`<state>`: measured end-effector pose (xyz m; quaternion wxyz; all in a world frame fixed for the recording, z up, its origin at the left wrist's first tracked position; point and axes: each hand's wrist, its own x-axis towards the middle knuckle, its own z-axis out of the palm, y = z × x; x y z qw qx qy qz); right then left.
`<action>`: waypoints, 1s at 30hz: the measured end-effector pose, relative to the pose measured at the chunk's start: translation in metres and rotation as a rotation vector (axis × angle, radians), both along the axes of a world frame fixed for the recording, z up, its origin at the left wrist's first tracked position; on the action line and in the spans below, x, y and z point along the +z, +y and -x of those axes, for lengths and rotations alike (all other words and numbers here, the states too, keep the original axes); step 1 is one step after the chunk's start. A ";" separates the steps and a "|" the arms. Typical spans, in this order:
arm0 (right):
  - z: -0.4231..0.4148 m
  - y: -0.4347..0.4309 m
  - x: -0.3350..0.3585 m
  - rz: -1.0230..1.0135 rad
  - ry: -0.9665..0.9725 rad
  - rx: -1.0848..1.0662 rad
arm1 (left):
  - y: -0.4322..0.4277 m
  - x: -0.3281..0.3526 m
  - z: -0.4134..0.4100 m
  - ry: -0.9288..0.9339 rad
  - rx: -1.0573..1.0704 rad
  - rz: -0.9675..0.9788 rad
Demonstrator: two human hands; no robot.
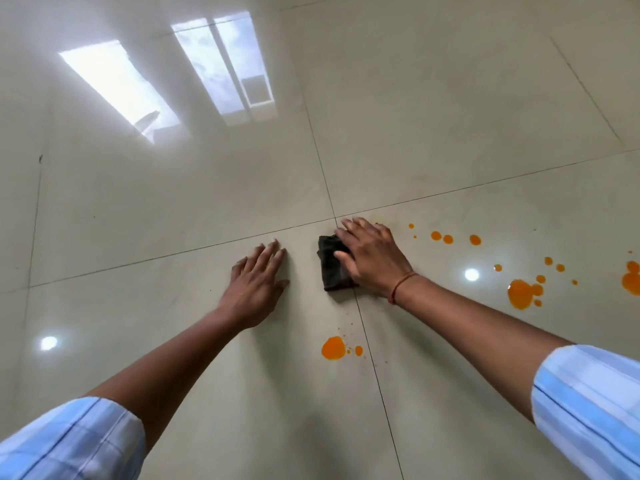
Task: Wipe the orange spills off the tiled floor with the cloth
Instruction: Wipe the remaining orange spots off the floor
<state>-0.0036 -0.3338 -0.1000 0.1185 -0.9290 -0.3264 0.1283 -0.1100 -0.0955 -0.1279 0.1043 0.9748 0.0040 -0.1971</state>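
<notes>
A dark folded cloth lies on the glossy cream tiled floor near a tile corner. My right hand presses flat on top of it, fingers spread over its right part. My left hand rests palm down on the floor to the left of the cloth, fingers apart, holding nothing. An orange puddle with small drops sits just below the cloth. Several orange drops trail to the right of my right hand. A larger orange puddle and another blotch lie at the far right.
Grout lines cross under the cloth. The shiny tiles mirror window panes at the upper left and two round lamps. Light blue sleeves cover both my upper forearms.
</notes>
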 end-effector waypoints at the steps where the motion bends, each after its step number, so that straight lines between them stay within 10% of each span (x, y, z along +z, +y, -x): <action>1: -0.001 0.011 -0.005 0.048 0.034 -0.009 | 0.000 -0.002 0.001 -0.012 0.003 0.006; 30: 0.126 -0.007 -0.040 0.120 -0.033 0.117 | -0.016 -0.012 0.008 -0.145 0.088 0.053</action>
